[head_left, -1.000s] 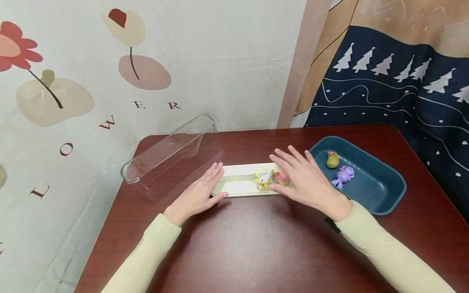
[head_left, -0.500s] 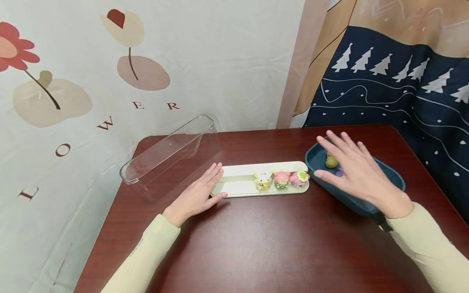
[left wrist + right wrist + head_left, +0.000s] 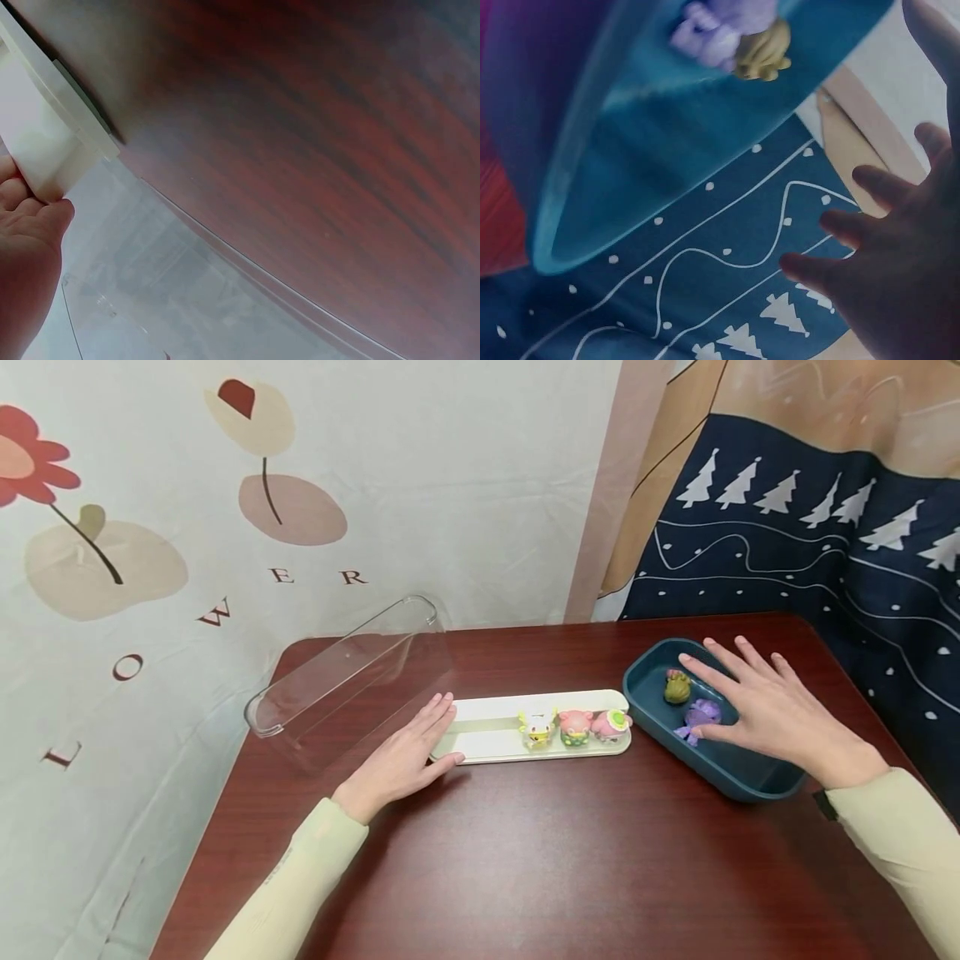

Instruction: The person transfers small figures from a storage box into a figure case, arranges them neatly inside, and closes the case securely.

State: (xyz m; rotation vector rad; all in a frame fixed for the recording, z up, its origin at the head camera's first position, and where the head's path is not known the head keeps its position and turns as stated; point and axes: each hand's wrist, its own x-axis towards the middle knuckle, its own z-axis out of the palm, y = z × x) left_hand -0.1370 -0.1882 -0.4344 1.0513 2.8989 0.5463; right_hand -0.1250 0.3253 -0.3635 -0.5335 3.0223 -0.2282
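My left hand (image 3: 401, 762) rests with straight fingers on the left end of a long white tray (image 3: 487, 745). Toward the tray's right end stand three small figurines in a row: a white and yellow one (image 3: 537, 729), a pink one with a green base (image 3: 575, 727), and a pink one with a green and white top (image 3: 611, 725). My right hand (image 3: 787, 718) hovers with spread fingers over a dark teal bin (image 3: 720, 778). Inside that bin lie a purple figurine (image 3: 702, 717), right by my thumb, and an olive-green figurine (image 3: 677, 687).
A clear plastic cover (image 3: 352, 672) lies at the back left of the dark red wooden table (image 3: 510, 852). Behind the table hang a pale flower-print cloth (image 3: 465, 493) and a navy cloth with white trees (image 3: 765, 547).
My right hand has moved right, away from the figurines on the white tray to above the teal bin, uncovering the rightmost pink figurine. The left hand has stayed in place.
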